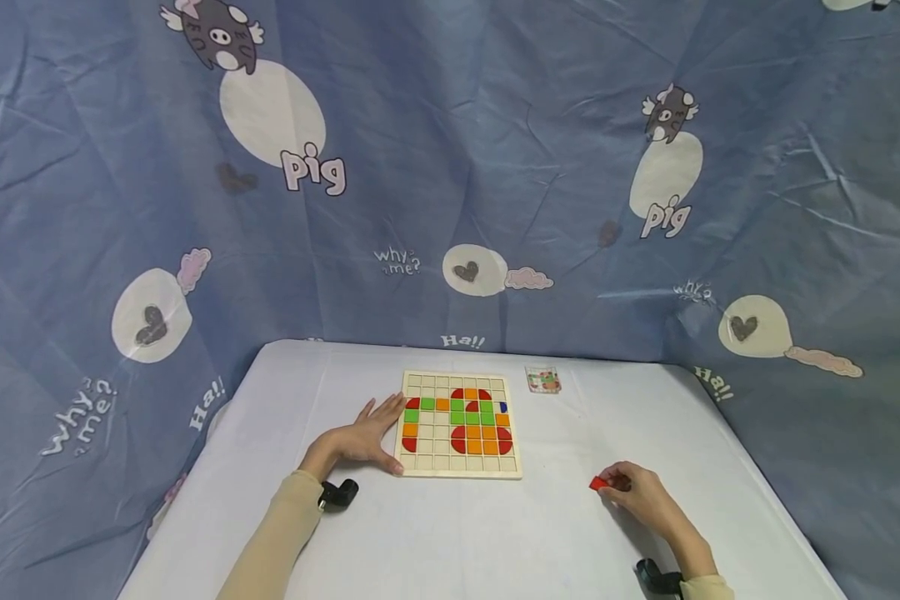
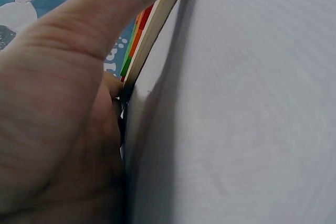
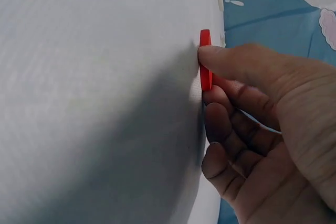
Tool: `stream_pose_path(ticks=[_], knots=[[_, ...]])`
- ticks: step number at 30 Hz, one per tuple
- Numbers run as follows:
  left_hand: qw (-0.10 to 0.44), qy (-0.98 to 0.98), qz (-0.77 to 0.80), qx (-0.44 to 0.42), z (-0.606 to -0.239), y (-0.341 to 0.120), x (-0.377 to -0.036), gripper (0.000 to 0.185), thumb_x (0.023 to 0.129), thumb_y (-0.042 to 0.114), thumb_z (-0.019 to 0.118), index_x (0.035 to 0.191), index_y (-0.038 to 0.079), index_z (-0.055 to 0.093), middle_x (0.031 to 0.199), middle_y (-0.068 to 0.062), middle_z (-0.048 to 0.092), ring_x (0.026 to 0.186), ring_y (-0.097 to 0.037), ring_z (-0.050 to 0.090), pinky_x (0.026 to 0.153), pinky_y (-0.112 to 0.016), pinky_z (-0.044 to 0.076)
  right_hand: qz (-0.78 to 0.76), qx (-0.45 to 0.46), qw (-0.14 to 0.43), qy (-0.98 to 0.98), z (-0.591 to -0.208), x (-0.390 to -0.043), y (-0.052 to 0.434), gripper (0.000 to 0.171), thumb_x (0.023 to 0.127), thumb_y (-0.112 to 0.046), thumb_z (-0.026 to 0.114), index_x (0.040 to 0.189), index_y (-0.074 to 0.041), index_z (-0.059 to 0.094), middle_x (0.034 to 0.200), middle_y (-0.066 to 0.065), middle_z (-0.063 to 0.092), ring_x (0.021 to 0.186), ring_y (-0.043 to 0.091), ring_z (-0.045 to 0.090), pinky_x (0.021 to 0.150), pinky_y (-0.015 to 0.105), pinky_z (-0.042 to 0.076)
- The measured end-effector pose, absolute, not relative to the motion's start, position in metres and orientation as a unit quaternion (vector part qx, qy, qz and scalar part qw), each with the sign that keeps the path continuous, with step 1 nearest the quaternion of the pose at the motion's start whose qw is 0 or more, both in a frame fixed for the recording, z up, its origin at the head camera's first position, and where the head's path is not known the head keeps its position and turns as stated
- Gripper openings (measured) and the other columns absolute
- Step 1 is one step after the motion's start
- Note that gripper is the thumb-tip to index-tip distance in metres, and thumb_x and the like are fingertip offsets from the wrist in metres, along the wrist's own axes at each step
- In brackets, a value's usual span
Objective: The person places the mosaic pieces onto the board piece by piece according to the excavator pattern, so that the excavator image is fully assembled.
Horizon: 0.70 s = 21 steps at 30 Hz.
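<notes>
A square wooden puzzle board [image 1: 458,424] lies flat near the middle of a white table [image 1: 450,533], its grid of shallow cells partly filled with flat tiles: green squares [image 1: 465,412] run across the second and third rows, orange squares [image 1: 482,439] cluster toward the lower right, and red quarter-round pieces [image 1: 458,439] curve around them; the bottom row and most of the left half are bare cells. One small blue tile [image 1: 503,407] sits at the board's 3 o'clock edge. The left hand [image 1: 365,436] rests at the board's 9 o'clock side, fingers straight and spread, thumb pressed along the lower left edge; the left wrist view shows only the thumb against the wooden rim, with tile edges as thin colour stripes. At 4 o'clock from the board, well apart from it, the right hand [image 1: 633,490] pinches a red tile [image 1: 598,482] between thumb and fingertips, its edge against the tabletop; its shape is hard to make out, seen edge-on in the right wrist view. A small card [image 1: 543,380] lies at the board's 1 o'clock, its print too small to read. A blue cloth [image 1: 450,167] with cartoon pigs hangs behind and around the table. Both forearms are cut off at the lower edge.
</notes>
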State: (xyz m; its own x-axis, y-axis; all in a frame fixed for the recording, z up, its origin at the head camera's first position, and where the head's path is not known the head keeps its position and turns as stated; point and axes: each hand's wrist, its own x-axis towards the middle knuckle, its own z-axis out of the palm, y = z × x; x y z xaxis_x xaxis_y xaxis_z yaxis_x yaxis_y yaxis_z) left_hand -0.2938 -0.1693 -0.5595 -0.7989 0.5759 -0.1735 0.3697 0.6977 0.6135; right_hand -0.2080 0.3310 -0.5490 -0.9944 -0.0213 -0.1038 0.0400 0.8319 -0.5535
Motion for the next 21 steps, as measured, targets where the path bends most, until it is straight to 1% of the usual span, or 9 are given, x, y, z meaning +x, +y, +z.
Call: stream_pose_path(ticks=[5, 10, 13, 18, 21], knots=[[0.179, 0.904, 0.285, 0.263, -0.562, -0.17, -0.295, 0.13, 0.064, 0.055, 0.083, 0.155, 0.006, 0.005, 0.164, -0.01, -0.003, 0.151, -0.028, -0.005, 0.121, -0.053, -0.01, -0.303, -0.005, 0.054, 0.952, -0.549, -0.21, 0.326, 0.025, 0.076, -0.012, 0.08, 0.095, -0.004, 0.066, 0.082, 0.0, 0.064, 0.074, 0.011, 0.056, 0.057, 0.021, 0.048], [0.184, 0.905, 0.281, 0.261, -0.564, -0.168, -0.295, 0.131, 0.063, 0.057, 0.083, 0.155, 0.007, 0.005, 0.164, -0.009, -0.003, 0.151, -0.027, -0.006, 0.121, -0.052, -0.01, -0.305, -0.014, 0.041, 0.951, -0.553, -0.209, 0.321, 0.026, 0.076, -0.014, 0.081, 0.096, -0.006, 0.066, 0.084, -0.001, 0.065, 0.075, 0.008, 0.058, 0.061, 0.019, 0.05], [0.183, 0.907, 0.279, 0.258, -0.564, -0.168, -0.295, 0.131, 0.063, 0.058, 0.083, 0.156, 0.007, 0.005, 0.164, -0.009, -0.004, 0.151, -0.026, -0.006, 0.121, -0.052, -0.01, -0.304, -0.024, 0.033, 0.952, -0.553, -0.21, 0.317, 0.024, 0.076, -0.013, 0.081, 0.095, -0.007, 0.067, 0.084, -0.002, 0.066, 0.074, 0.007, 0.058, 0.062, 0.019, 0.05], [0.177, 0.907, 0.28, 0.259, -0.564, -0.169, -0.296, 0.131, 0.062, 0.058, 0.083, 0.156, 0.007, 0.006, 0.164, -0.009, -0.003, 0.151, -0.027, -0.005, 0.121, -0.052, -0.009, -0.321, -0.032, 0.038, 0.946, -0.552, -0.214, 0.308, 0.021, 0.076, -0.009, 0.079, 0.094, -0.007, 0.066, 0.083, -0.002, 0.065, 0.073, 0.008, 0.057, 0.06, 0.019, 0.049], [0.18, 0.906, 0.285, 0.257, -0.564, -0.169, -0.296, 0.132, 0.062, 0.058, 0.083, 0.156, 0.007, 0.006, 0.164, -0.009, -0.003, 0.151, -0.026, -0.006, 0.121, -0.052, -0.01, -0.331, -0.042, 0.042, 0.942, -0.553, -0.217, 0.295, 0.021, 0.077, -0.009, 0.079, 0.094, -0.009, 0.067, 0.084, -0.003, 0.065, 0.074, 0.007, 0.057, 0.061, 0.019, 0.049]])
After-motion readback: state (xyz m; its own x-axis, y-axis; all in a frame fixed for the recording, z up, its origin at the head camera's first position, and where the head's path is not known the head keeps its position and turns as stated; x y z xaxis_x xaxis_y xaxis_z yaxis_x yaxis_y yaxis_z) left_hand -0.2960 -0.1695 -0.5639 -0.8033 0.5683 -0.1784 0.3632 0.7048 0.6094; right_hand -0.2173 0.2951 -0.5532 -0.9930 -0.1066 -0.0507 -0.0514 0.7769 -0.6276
